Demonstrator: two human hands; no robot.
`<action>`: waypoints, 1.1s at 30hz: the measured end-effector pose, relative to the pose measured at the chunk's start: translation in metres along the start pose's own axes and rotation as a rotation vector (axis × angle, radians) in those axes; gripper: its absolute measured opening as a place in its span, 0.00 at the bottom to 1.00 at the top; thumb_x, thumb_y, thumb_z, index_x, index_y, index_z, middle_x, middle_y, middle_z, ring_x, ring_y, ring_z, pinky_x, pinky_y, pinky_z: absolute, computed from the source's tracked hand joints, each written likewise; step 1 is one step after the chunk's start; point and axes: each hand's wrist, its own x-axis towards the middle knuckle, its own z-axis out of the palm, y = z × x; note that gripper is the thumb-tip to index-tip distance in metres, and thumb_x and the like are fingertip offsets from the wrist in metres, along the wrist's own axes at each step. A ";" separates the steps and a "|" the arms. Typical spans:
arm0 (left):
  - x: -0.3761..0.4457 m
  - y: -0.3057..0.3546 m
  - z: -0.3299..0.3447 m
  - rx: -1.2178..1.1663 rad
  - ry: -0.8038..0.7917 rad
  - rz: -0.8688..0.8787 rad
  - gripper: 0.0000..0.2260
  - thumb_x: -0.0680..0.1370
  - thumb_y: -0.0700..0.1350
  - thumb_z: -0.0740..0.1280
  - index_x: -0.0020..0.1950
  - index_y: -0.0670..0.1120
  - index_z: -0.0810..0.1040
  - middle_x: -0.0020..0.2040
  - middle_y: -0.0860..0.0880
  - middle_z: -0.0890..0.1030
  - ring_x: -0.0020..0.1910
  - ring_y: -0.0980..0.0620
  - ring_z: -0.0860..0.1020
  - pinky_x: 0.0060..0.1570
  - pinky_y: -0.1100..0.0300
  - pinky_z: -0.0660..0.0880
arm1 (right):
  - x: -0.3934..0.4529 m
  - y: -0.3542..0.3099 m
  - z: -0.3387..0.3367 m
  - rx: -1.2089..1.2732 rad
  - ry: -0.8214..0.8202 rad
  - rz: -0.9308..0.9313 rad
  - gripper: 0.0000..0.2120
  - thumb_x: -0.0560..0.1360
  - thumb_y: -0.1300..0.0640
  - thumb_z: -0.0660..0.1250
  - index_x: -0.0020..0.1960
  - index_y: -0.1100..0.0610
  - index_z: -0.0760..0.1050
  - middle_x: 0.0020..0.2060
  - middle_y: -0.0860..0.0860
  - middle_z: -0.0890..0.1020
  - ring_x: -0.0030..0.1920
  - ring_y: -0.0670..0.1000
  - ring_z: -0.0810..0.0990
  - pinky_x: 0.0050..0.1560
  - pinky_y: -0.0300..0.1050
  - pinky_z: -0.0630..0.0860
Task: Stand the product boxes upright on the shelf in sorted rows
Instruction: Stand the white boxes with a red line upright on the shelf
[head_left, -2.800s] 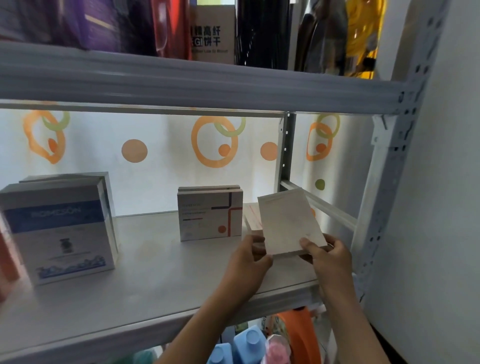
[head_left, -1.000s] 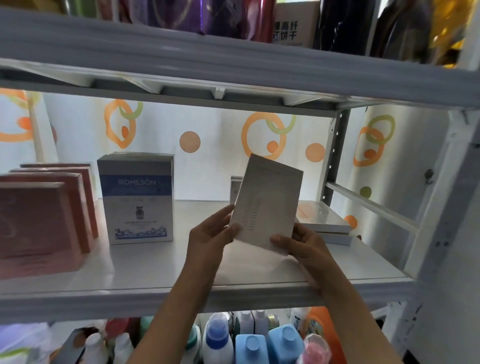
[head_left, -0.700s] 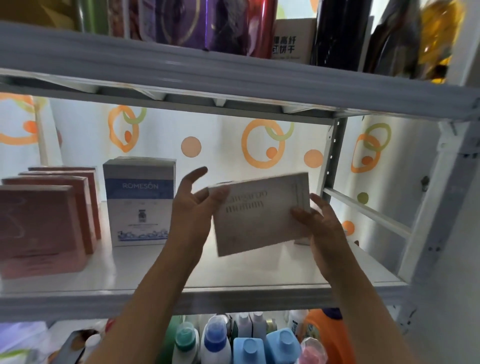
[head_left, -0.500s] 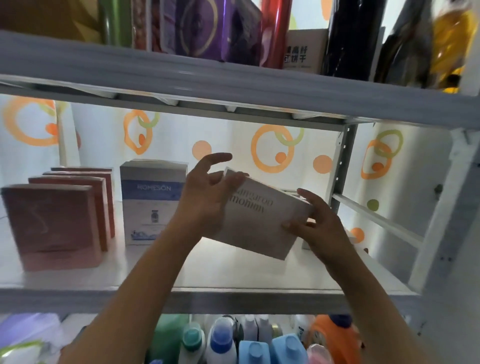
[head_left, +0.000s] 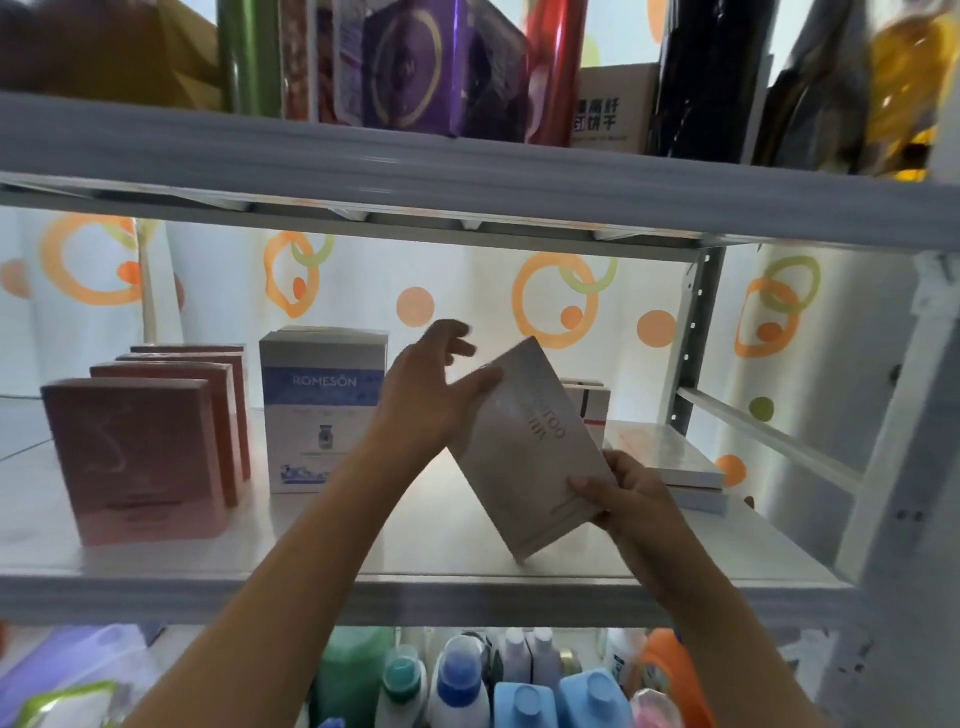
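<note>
The flat beige cardboard box with printed lettering (head_left: 530, 447) is tilted over the white metal shelf board (head_left: 311, 551); its long axis runs from about 11 o'clock at the top corner down to 5 o'clock, and its lowest corner is close to the front edge of the board, though I cannot tell if it touches. The broad printed face looks toward the camera and the letters run sideways along the box.

The right hand (head_left: 631, 493) grips the lower right edge at about 4 o'clock of the box, thumb on the front face and fingers curled behind. The left hand (head_left: 431, 395) is at 10 o'clock of the box; its thumb lies straight on the upper left corner and the other fingers are spread and lifted, so it presses and does not clasp.

At 9 o'clock stand the four pink upright boxes (head_left: 140, 457) in one row from front to back. Beyond the left hand stands the white and blue box marked ROMESON (head_left: 317, 410). At 3 o'clock, the flat white boxes in a low stack (head_left: 670, 462) lie on the board, and behind the held box the small white box with red and dark lines (head_left: 592, 405) stands upright, partly hidden.
</note>
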 end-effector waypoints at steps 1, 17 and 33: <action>-0.006 -0.007 0.004 -0.041 0.044 -0.049 0.30 0.73 0.53 0.73 0.71 0.51 0.65 0.59 0.57 0.74 0.58 0.56 0.72 0.54 0.57 0.70 | 0.000 0.006 -0.001 0.079 0.009 0.027 0.16 0.75 0.62 0.69 0.61 0.61 0.74 0.55 0.61 0.80 0.54 0.58 0.81 0.50 0.47 0.81; -0.062 -0.024 0.079 -0.609 -0.131 -0.354 0.08 0.79 0.37 0.65 0.55 0.45 0.80 0.48 0.49 0.84 0.46 0.50 0.83 0.39 0.61 0.81 | -0.007 0.009 -0.031 -0.275 0.283 -0.093 0.15 0.76 0.53 0.70 0.61 0.56 0.75 0.53 0.50 0.83 0.49 0.44 0.81 0.41 0.30 0.74; -0.085 0.035 0.148 -0.638 -0.391 -0.071 0.07 0.79 0.46 0.65 0.56 0.51 0.77 0.50 0.56 0.82 0.50 0.58 0.82 0.45 0.64 0.79 | -0.028 0.008 -0.083 -0.126 0.203 -0.112 0.31 0.71 0.37 0.67 0.70 0.47 0.69 0.62 0.48 0.79 0.58 0.49 0.80 0.53 0.39 0.80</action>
